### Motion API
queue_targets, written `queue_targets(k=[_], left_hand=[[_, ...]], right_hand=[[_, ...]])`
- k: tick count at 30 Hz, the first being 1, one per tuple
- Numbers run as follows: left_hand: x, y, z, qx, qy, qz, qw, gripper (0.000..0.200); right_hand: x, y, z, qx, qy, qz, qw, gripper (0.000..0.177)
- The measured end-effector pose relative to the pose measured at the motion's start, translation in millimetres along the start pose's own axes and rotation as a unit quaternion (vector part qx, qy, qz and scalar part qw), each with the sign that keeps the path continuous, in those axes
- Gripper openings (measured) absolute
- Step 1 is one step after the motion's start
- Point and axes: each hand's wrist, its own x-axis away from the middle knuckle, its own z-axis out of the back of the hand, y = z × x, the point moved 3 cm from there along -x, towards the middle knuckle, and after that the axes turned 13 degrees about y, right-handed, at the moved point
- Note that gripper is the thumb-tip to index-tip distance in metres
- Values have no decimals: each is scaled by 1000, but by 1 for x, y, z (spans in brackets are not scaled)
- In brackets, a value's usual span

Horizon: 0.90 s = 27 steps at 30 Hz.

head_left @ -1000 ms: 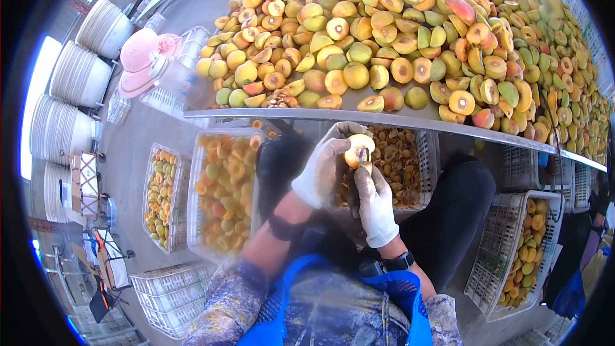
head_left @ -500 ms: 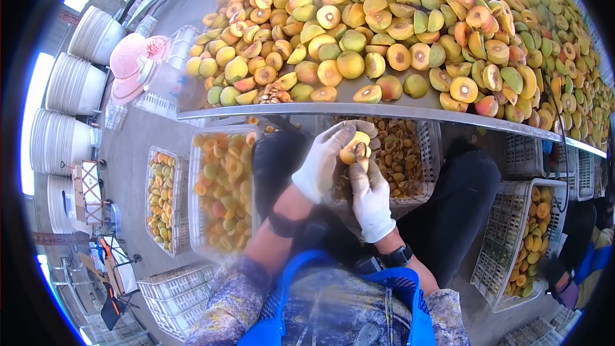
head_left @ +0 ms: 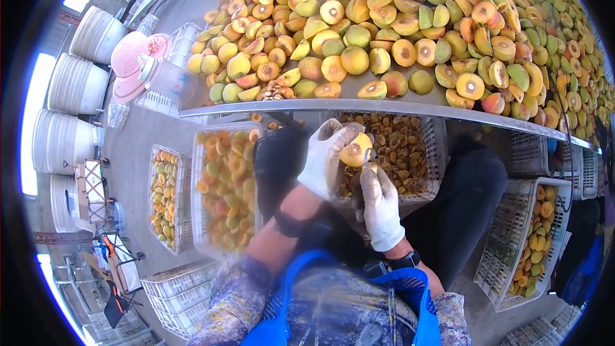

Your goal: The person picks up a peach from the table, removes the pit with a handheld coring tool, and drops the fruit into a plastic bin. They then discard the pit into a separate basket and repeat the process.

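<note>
In my gloved left hand (head_left: pixel 330 157) is a yellow peach half (head_left: pixel 353 156), its cut face turned up with a brownish centre. My gloved right hand (head_left: pixel 379 202) is closed round a small metal hand tool (head_left: pixel 367 157). The tool's thin tip is at the right edge of the peach half; most of its handle is hidden by the fingers. Both hands are over a white crate (head_left: pixel 437 154) between my knees, which contains brown pits and scraps.
A metal-edged table (head_left: pixel 410 107) ahead carries a large heap of halved peaches (head_left: pixel 359 32). White crates of peach halves stand to the left (head_left: pixel 198 218) and right (head_left: pixel 490 269). A pink hat (head_left: pixel 130 64) and stacked white tubs (head_left: pixel 75 83) are at the far left.
The tool has drawn back from the middle of the peach half to its edge. My right hand has moved slightly down and right; the left still grips the half.
</note>
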Motion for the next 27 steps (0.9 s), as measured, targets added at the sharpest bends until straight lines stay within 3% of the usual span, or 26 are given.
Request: queue_targets(k=[4, 7, 10, 13, 19, 20, 21, 23, 24, 25, 27], left_hand=[[7, 12, -12, 62, -7, 33, 998, 18], [9, 3, -18, 214, -33, 119, 969, 26], [7, 0, -21, 213, -21, 109, 971, 35], [6, 2, -19, 196, -64, 182, 962, 41], [7, 4, -26, 168, -122, 249, 946, 30], [5, 2, -25, 106, -121, 156, 975, 28], [5, -3, -26, 43, -119, 61, 990, 27], [5, -6, -29, 16, -82, 33, 996, 30], [6, -6, -30, 53, -46, 101, 992, 33], [7, -7, -31, 89, -10, 168, 982, 36], [9, -3, -31, 45, -8, 123, 991, 37]], right_hand=[[-4, 15, -6, 1, -1, -10, 1000, 33], [-7, 6, -4, 11, 11, -65, 998, 34], [-3, 1, -6, -11, 27, -110, 994, 35], [-2, -1, -6, 24, 34, -83, 996, 33], [-5, 1, -3, 21, 56, -83, 995, 31], [-5, 2, -3, 6, 62, -83, 995, 31], [-6, 7, -4, 34, 72, -22, 997, 30], [-6, 19, -6, 85, 81, 61, 991, 29], [-5, 24, -6, 107, 81, 85, 987, 29], [-6, 23, -5, 124, 68, 72, 987, 28], [-7, 25, -5, 113, 57, 19, 992, 28]])
